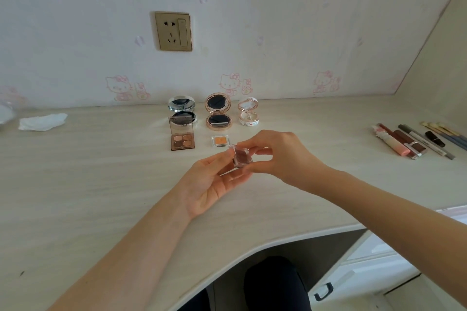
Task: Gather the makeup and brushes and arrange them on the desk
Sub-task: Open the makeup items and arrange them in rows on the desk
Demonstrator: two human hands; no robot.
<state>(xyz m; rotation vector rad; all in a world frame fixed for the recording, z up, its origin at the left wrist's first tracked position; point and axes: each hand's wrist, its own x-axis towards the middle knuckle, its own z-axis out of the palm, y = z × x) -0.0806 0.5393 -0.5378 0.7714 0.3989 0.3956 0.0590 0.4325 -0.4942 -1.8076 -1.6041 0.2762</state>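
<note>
Both hands hold a small clear square eyeshadow pot (241, 157) with a brown pan above the middle of the desk (101, 184). My left hand (212, 182) cradles it from below with its fingers. My right hand (275, 156) pinches its top edge. Behind it on the desk lie a small orange eyeshadow pot (220, 140), an open brown four-pan palette (182, 137), an open silver compact (182, 111), an open rose-gold compact (218, 113) and an open white floral compact (248, 112).
A row of lip tubes, pencils and brushes (414, 140) lies at the right of the desk. A crumpled white tissue (43, 121) lies at the far left. A wall socket (173, 31) is above the compacts. The desk's curved front edge (290, 236) runs above my dark-clad knee.
</note>
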